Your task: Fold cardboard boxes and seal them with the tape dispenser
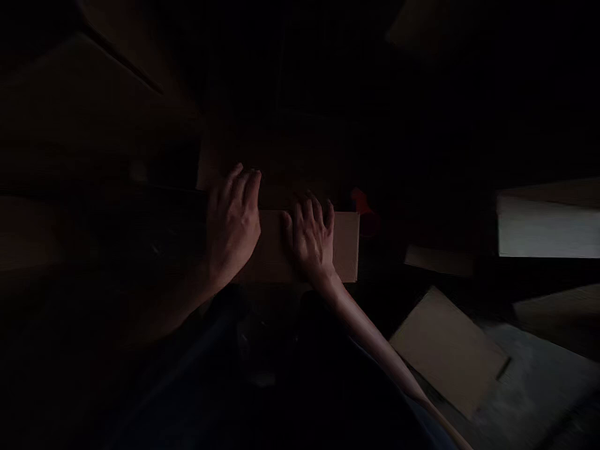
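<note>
The scene is very dark. A brown cardboard box [344, 247] lies in front of me, its near flap catching a little light. My left hand [233, 219] rests flat on the box's left part, fingers stretched forward and close together. My right hand [310, 234] lies on the lit flap with its fingers spread. Neither hand holds anything. A small red object [362, 201] sits just beyond the flap's far right corner; I cannot make out what it is.
A flat cardboard sheet [445, 350] lies on the floor to the lower right. A pale box [546, 228] stands at the right edge. Large dim cardboard surfaces [84, 119] fill the left. My dark-clothed legs [262, 375] are below the box.
</note>
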`<state>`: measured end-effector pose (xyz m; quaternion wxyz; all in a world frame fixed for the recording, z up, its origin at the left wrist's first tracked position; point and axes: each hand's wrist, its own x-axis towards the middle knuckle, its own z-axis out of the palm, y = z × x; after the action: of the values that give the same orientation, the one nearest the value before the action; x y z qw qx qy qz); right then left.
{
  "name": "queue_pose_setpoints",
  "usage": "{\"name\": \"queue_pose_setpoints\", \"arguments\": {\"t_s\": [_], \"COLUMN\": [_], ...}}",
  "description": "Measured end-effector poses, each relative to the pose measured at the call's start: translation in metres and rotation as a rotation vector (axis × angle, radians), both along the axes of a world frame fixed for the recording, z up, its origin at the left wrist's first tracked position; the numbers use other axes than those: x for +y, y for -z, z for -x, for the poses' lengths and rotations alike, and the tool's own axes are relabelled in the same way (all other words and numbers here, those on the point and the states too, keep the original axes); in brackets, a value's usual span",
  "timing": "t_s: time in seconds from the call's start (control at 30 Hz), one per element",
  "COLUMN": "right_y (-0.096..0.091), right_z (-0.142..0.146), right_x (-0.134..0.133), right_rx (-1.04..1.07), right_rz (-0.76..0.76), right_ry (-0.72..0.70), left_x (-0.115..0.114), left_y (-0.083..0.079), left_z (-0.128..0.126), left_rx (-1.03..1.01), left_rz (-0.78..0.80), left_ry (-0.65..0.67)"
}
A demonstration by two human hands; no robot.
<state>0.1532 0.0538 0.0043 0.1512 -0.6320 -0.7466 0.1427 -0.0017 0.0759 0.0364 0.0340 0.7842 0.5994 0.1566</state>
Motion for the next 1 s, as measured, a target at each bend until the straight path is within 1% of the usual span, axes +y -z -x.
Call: {"name": "queue_pose_setpoints", "arguments": {"t_s": [0.17, 0.27, 0.33, 0.43, 0.5, 0.53, 0.6, 0.67, 0.73, 0.8, 0.83, 0.9, 0.97, 1.0], "right_y": [0.002, 0.003, 0.005, 0.005, 0.000, -0.006, -0.019, -0.031, -0.035, -0.026, -0.019, -0.003, 0.008, 0.011], "right_z": [0.000, 0.001, 0.000, -0.010, -0.022, -0.029, -0.043, -0.053, -0.057, -0.056, -0.054, -0.049, -0.045, -0.044], "right_x": [0.000, 0.000, 0.000, 0.000, 0.001, 0.002, 0.006, 0.012, 0.018, 0.025, 0.028, 0.032, 0.033, 0.033], "right_rx": [0.009, 0.030, 0.095, 0.327, 0.481, 0.523, 0.543, 0.505, 0.424, 0.329, 0.286, 0.207, 0.162, 0.149], "right_rz": [-0.023, -0.017, -0.030, -0.111, -0.169, -0.195, -0.271, -0.376, -0.476, -0.511, -0.491, -0.346, -0.256, -0.234], "right_ry": [-0.005, 0.009, 0.022, 0.029, 0.068, 0.097, 0.136, 0.159, 0.160, 0.124, 0.092, -0.005, -0.022, -0.017], "left_x": [0.001, -0.001, 0.000, 0.000, 0.000, -0.001, -0.001, -0.001, -0.002, -0.002, -0.002, -0.002, -0.001, -0.001], "left_y": [0.029, 0.038, 0.039, 0.040, 0.040, 0.039, 0.038, 0.036, 0.035, 0.036, 0.037, 0.038, 0.038, 0.037], "left_z": [-0.014, -0.013, -0.012, -0.012, -0.013, -0.013, -0.013, -0.012, -0.011, -0.010, -0.010, -0.010, -0.011, -0.011], "left_rx": [-0.014, -0.033, -0.045, -0.062, -0.072, -0.076, -0.077, -0.075, -0.076, -0.074, -0.069, -0.052, -0.043, -0.042], "left_rz": [0.107, 0.096, 0.092, 0.097, 0.101, 0.109, 0.131, 0.141, 0.129, 0.101, 0.086, 0.061, 0.052, 0.052], "left_ry": [-0.020, 0.000, 0.041, 0.021, -0.003, -0.004, 0.006, 0.017, 0.029, 0.044, 0.051, 0.063, 0.060, 0.056]}}
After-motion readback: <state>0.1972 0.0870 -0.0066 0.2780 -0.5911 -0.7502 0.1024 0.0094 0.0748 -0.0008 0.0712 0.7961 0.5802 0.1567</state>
